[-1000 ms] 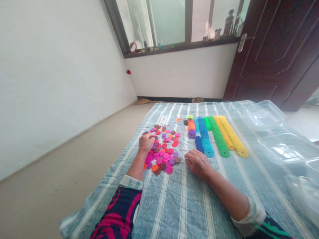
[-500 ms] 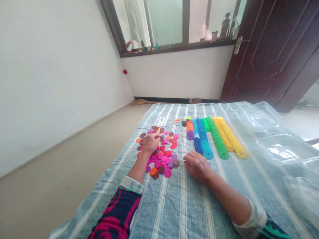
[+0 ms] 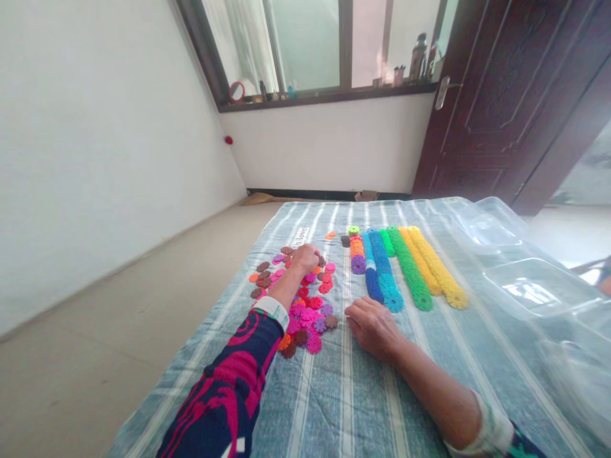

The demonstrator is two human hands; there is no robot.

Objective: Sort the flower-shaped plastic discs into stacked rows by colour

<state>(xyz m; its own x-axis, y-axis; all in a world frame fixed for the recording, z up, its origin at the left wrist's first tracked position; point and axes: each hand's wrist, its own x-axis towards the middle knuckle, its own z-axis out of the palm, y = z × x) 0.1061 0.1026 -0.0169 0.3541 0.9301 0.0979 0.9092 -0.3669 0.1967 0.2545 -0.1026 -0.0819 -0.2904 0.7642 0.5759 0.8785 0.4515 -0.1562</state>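
My left hand [image 3: 305, 257] is over the far part of a loose spread of notched plastic discs [image 3: 312, 315] in pink, red, purple, brown and orange. Its fingers are pinched together, and whatever lies between them is hidden. To the right of the spread, my right hand [image 3: 375, 326] rests on the cloth with curled fingers; I cannot make out anything in its grip. Just beyond it lie overlapping rows of the same discs: a blue row [image 3: 384, 267], a green row [image 3: 410, 273], a yellow row [image 3: 439, 270] and a short orange and purple row [image 3: 358, 254].
A striped grey-blue cloth [image 3: 324, 407] covers the table. Clear plastic containers stand along the right side, among them a tub [image 3: 539, 286]. Two orange discs [image 3: 330, 235] and a dark disc [image 3: 345, 241] lie near the far edge. A brown door [image 3: 506, 114] stands behind.
My left hand has moved right and slightly farther over the loose discs, its fingers still pinched. My right hand stays nearly where it was. The whole view has shifted slightly.
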